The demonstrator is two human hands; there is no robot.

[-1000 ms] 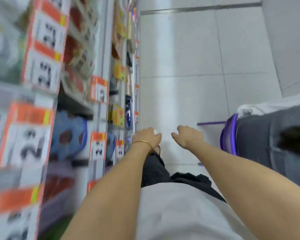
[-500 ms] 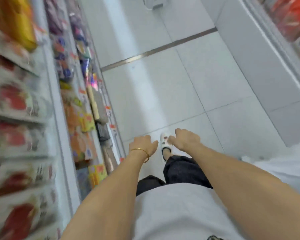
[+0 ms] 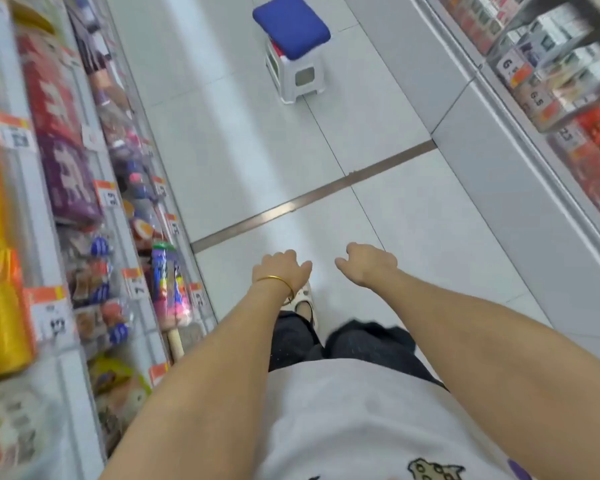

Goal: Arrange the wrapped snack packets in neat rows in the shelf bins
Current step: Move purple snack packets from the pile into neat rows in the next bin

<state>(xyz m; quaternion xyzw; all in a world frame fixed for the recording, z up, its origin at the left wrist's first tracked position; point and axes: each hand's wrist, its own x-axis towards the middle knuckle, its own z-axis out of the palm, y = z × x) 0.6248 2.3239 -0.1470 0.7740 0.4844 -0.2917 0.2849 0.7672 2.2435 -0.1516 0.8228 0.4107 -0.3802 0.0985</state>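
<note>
I stand in a shop aisle and look down at my arms. My left hand, with a gold bangle at the wrist, hangs in front of me with loosely curled fingers and holds nothing. My right hand hangs beside it, also loosely curled and empty. Wrapped snack packets fill the clear shelf bins along the left side, blurred by motion. Neither hand touches the shelves.
A white plastic stool with a blue cushion stands on the tiled floor ahead. A second shelf unit with boxed goods runs along the right. A metal floor strip crosses the aisle. My foot in a light shoe shows below my hands.
The view has swung along the aisle: the person and purple chair at the right are gone, the stool and right shelves have come into sight. Both hands stay empty in front of me.
</note>
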